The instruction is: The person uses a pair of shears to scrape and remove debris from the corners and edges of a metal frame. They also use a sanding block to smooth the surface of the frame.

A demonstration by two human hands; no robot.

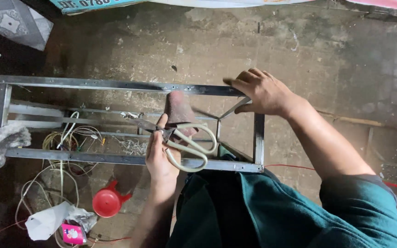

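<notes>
Cream-handled scissors [187, 143], one pair, sit clasped in our left hand [161, 154]. At two o'clock, our right hand [259, 93] grips the one metal frame [116, 85].

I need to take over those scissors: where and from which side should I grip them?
Take the scissors by the cream loop handles, coming from the right. The loops stick out free to the right of the left hand, above the metal frame; the blades point left, hidden past the fingers.

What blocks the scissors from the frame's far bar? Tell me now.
Nothing visible does. The left hand holds the scissors over the metal frame, beside a reddish cloth; the right hand grips the frame's corner.
</notes>
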